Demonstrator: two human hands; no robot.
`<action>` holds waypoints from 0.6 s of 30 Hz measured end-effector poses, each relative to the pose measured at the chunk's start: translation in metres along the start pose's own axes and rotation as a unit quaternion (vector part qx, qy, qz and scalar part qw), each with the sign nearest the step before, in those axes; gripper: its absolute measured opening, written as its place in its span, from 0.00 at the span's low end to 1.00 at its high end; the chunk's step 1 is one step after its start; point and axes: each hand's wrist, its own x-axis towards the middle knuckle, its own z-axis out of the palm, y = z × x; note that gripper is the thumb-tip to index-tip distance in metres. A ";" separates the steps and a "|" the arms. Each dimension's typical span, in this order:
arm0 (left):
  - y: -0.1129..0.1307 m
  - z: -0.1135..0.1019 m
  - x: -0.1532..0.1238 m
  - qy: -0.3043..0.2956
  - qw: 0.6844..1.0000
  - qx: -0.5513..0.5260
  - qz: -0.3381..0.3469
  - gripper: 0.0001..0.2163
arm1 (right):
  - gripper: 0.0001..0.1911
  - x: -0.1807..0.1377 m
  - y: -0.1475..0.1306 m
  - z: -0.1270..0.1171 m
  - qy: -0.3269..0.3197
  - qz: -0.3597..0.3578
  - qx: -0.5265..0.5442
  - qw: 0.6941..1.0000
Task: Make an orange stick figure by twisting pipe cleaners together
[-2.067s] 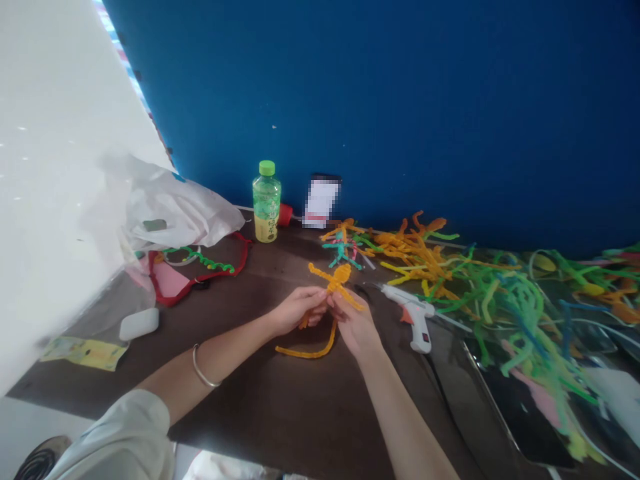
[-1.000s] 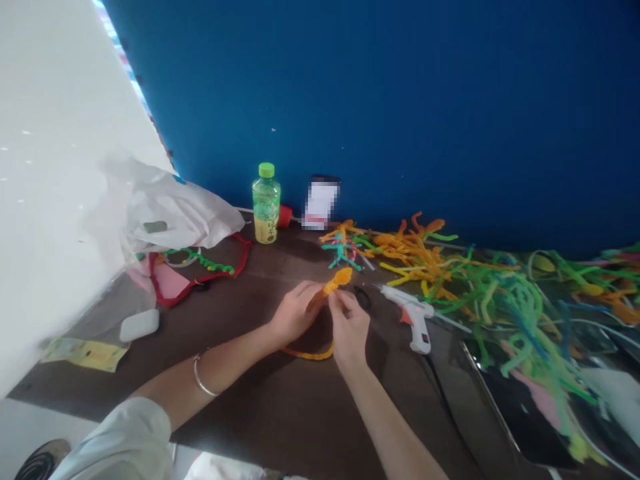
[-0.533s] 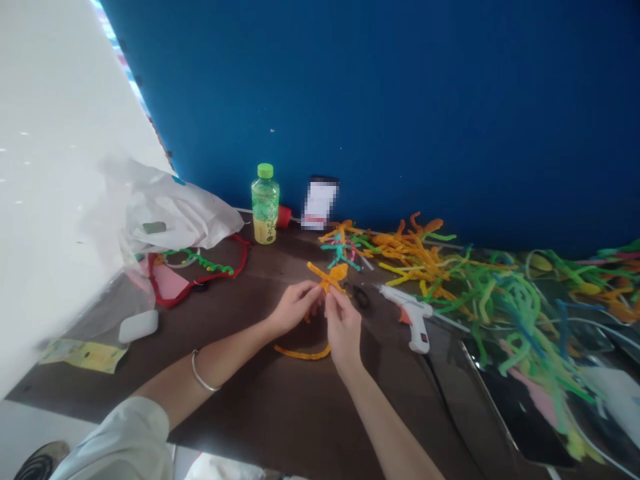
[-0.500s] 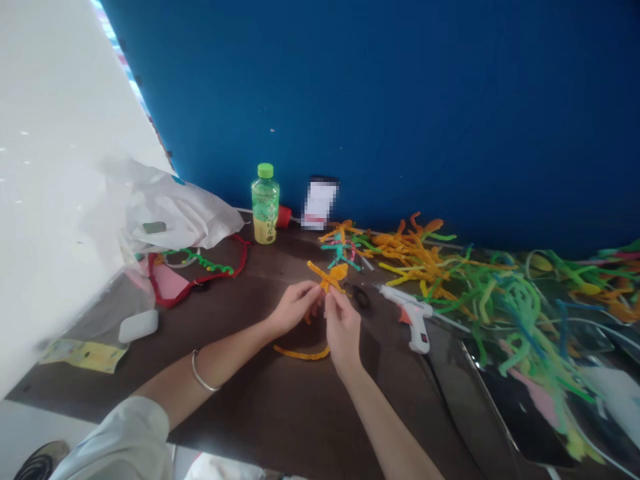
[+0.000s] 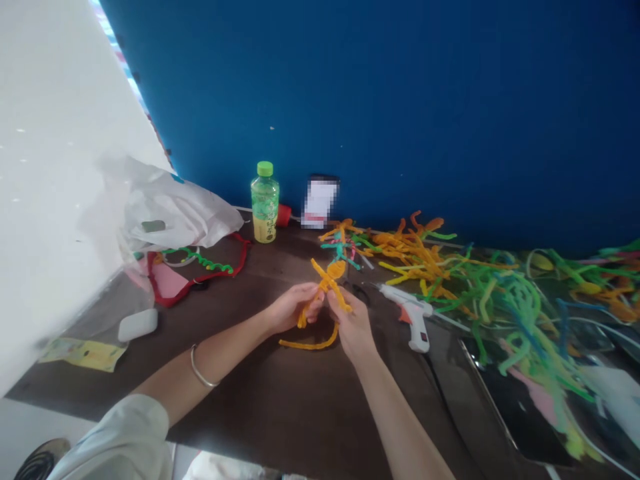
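Note:
Between both hands, above the dark table (image 5: 240,400), is an orange pipe cleaner figure (image 5: 330,277) with a rounded coiled head and arms sticking out. My left hand (image 5: 295,308) pinches it from the left, fingers closed. From the other side, my right hand (image 5: 354,327) grips its lower body, thumb and fingers together. A long orange strand hangs from the figure and curves leftward below the hands. Just behind, a small teal pipe cleaner figure (image 5: 341,249) lies on the table. Black scissors (image 5: 361,292) are partly hidden beside my right hand.
A white glue gun (image 5: 413,313) with a black cord lies at right, near heaped orange and green pipe cleaners (image 5: 515,293) and a dark tablet (image 5: 515,407). A bottle (image 5: 265,207) and a phone (image 5: 320,202) stand behind. At left are a plastic bag (image 5: 185,207) and a white case (image 5: 138,325).
The orange figure has turned, showing more of its crossed arms and body. My right hand has shifted slightly right and down; the hanging strand now curves up more at its right end.

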 end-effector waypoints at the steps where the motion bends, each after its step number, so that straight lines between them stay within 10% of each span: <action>1: 0.001 0.000 -0.001 -0.018 0.999 -0.019 -0.022 0.09 | 0.13 0.001 -0.002 -0.002 -0.015 0.002 0.001 1.000; 14: 0.005 -0.005 -0.005 -0.057 0.966 -0.172 -0.182 0.08 | 0.12 0.002 0.000 -0.006 -0.013 -0.033 -0.011 0.999; 18: -0.001 -0.002 -0.001 -0.011 0.987 -0.092 -0.133 0.09 | 0.14 0.001 0.002 -0.005 0.029 -0.015 -0.032 0.999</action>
